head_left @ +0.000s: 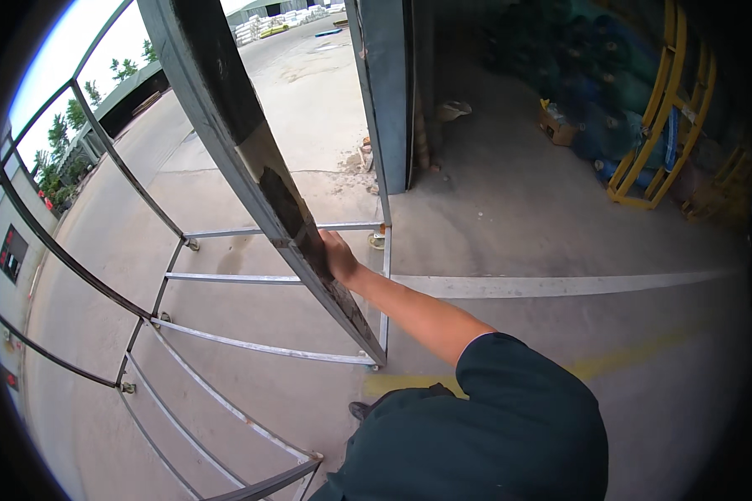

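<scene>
My right hand (337, 257) reaches out to the left and is closed on the near upright post of a large metal frame cart (277, 204). Its fingers are partly hidden against the post's side. This post is dark and scuffed, with worn patches near the hand, and it runs down to a corner of the cart's base. Thin grey bars (242, 342) form the open base, and small caster wheels (376, 241) show beneath it. My left hand is out of sight.
A dark blue-grey column (390, 100) stands beyond the cart. To the right, in shade, are a yellow metal frame (656, 125), blue-green bundles (597, 125) and a small brown box (557, 127). A pale strip (551, 286) and a yellow line (635, 354) cross the concrete floor.
</scene>
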Demonstrator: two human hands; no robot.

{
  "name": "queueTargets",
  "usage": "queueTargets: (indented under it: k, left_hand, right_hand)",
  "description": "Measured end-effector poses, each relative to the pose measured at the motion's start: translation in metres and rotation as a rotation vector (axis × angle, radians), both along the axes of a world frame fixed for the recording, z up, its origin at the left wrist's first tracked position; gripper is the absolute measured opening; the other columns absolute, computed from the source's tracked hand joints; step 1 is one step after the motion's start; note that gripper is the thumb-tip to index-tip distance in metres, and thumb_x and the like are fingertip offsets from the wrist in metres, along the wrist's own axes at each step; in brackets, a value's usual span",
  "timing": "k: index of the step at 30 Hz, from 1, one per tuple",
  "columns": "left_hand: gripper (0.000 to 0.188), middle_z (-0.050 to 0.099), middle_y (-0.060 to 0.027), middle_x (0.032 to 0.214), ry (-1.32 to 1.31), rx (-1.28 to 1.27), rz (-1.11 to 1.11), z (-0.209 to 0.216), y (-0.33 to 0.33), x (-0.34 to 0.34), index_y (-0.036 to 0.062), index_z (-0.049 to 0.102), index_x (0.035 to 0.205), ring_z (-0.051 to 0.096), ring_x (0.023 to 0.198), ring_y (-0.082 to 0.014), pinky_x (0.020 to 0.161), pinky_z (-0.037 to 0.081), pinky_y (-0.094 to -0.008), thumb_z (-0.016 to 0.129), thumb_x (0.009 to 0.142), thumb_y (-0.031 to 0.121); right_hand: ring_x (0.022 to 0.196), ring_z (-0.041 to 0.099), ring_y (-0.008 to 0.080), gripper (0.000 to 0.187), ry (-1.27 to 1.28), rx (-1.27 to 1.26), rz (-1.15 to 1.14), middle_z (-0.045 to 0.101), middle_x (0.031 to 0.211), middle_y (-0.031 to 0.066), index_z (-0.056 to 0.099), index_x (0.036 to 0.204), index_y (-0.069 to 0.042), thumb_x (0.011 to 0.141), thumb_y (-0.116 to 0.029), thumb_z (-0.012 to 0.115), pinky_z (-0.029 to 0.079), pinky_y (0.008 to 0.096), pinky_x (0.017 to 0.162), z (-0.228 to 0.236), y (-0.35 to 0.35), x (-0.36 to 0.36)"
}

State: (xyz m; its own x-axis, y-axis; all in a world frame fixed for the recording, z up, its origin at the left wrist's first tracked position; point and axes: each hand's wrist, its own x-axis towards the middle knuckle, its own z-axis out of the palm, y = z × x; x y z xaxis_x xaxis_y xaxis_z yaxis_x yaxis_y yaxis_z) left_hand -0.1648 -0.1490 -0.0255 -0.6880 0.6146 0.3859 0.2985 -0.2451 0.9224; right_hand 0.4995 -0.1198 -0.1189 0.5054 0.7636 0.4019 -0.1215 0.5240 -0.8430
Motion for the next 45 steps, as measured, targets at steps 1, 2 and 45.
queueTargets:
  k: [1,2,45]
  left_hand:
    - [0.053,0.056,-0.0154,0.110,0.000,0.001,-0.001,0.000,-0.008,-0.004,-0.0003,0.058,0.112,0.053,0.095,-0.0264,0.082,0.045,-0.0382,0.070,0.079,0.039]
    - [0.052,0.057,-0.0156,0.108,0.002,0.000,0.017,0.003,-0.018,-0.003,-0.0007,0.058,0.111,0.054,0.093,-0.0264,0.080,0.046,-0.0383,0.071,0.079,0.038]
    - [0.051,0.063,-0.0075,0.091,0.311,0.004,-0.228,0.024,-0.014,-0.125,-0.0059,0.064,0.096,0.055,0.083,-0.0184,0.078,0.044,-0.0322,0.068,0.081,0.043]
  right_hand:
    - [0.070,0.048,0.0170,0.039,-0.070,0.020,-0.112,0.054,0.073,0.0097,0.055,0.081,0.002,0.091,-0.029,0.034,0.039,0.0330,0.071,0.004,0.004,0.009]
    - [0.070,0.048,0.0160,0.039,-0.127,0.028,-0.216,0.053,0.072,0.0097,0.056,0.081,0.002,0.091,-0.029,0.035,0.039,0.0327,0.071,0.006,0.002,0.006]
    - [0.090,0.057,0.0406,0.020,-0.700,0.134,-0.696,0.062,0.097,0.0214,0.059,0.103,-0.005,0.087,-0.006,0.047,0.047,0.0444,0.081,0.008,0.044,-0.164]
